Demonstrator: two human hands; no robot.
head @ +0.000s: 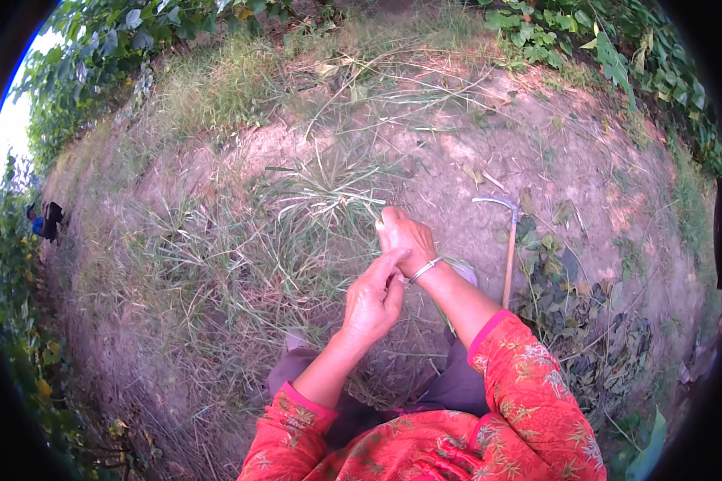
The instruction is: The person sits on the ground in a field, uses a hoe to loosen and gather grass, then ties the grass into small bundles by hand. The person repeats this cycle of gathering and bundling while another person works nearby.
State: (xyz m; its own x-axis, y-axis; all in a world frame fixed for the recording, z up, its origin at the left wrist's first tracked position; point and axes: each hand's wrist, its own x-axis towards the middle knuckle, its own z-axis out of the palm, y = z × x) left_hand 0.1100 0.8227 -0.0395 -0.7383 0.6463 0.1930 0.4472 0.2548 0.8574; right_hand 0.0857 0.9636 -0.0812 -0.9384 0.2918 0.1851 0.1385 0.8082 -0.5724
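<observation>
My right hand, with a metal bangle at the wrist, is closed around a few green grass stems. Some blades stick out past its fingers, and more show beyond the wrist. My left hand is pressed against the heel of the right hand, its fingers curled; whether it pinches anything there is hidden. Just ahead of both hands, a spreading clump of grass with pale stems at its centre lies on the soil. To the right, a sickle with a wooden handle rests on the ground, its curved blade pointing left.
Wilted leafy vines lie in a heap at the right. More grass covers the ground on the left. Leafy plants border the bare soil. A person is far off at the left edge.
</observation>
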